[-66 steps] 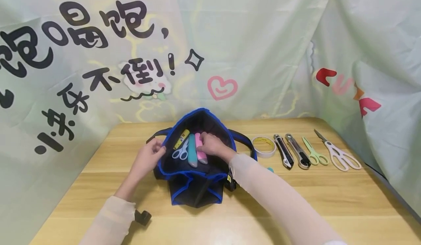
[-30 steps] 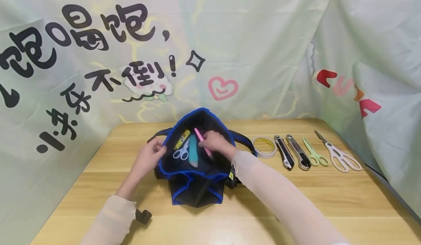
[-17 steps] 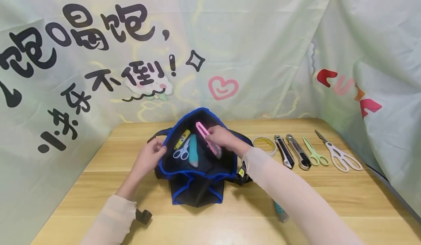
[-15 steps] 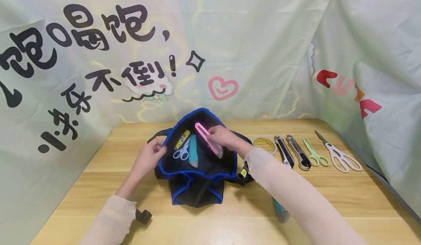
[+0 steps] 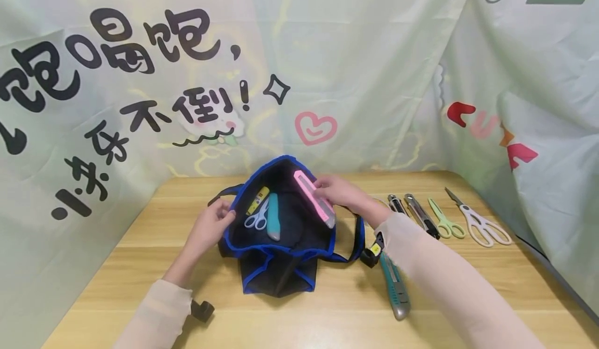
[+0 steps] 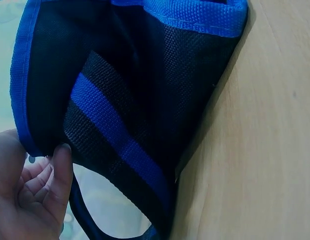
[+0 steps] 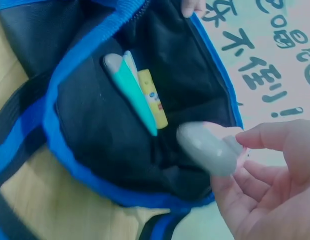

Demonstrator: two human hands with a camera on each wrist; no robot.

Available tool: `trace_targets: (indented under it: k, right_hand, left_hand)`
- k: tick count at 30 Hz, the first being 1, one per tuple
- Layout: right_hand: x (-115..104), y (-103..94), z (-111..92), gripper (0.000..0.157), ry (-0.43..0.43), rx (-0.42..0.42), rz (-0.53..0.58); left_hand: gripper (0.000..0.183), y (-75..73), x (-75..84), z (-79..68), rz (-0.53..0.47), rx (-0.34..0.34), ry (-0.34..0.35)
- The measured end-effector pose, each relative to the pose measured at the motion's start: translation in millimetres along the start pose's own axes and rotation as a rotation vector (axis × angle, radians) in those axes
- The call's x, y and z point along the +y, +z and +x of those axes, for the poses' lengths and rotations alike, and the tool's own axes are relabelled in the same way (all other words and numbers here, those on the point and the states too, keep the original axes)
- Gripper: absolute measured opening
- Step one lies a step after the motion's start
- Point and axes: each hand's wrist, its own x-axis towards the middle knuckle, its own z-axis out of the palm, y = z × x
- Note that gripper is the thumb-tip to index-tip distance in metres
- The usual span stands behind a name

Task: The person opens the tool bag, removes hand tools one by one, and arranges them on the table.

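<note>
My right hand (image 5: 339, 190) pinches a pink utility knife (image 5: 313, 198) at the right side of a black tool bag (image 5: 281, 276) with blue trim. In the right wrist view, the knife's grey end (image 7: 209, 150) points toward the camera, above the bag's opening. At the left rim, my left hand (image 5: 212, 221) pinches the bag's edge between thumb and fingers. Inside the bag lie a yellow stick (image 5: 257, 199) with a printed label, scissors (image 5: 256, 220) with pale handles and a teal utility knife (image 5: 273, 216).
Another teal utility knife (image 5: 395, 289) lies on the table below my right wrist. To the right are two metallic utility knives (image 5: 421, 214), green scissors (image 5: 444, 219) and larger white-handled scissors (image 5: 479, 224). A tape roll is mostly hidden by my forearm. A curtain (image 5: 374, 78) hangs behind.
My right hand has lifted the pink utility knife from the bag's floor and moved it right to the bag's side. The teal knife on the table has come into view. My left hand stays put.
</note>
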Motion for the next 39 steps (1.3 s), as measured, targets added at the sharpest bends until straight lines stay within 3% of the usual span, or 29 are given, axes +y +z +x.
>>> trace_targets:
  k: [8,24,39]
  right_hand:
    - [20.1,-24.7,-29.4,0.032,0.046,-0.015,0.142]
    - [64.7,-70.6,-108.3,0.036,0.107,0.011,0.188]
    - [109.6,-80.9,-173.2,0.036,0.163,0.066,0.235]
  left_hand:
    - [0.016,-1.7,0.4,0.6,0.017,0.006,-0.003]
    - [0.019,-3.3,-0.4,-0.1,0.027,0.015,0.003]
    - [0.024,-5.8,2.2,0.5,0.029,0.011,0.001]
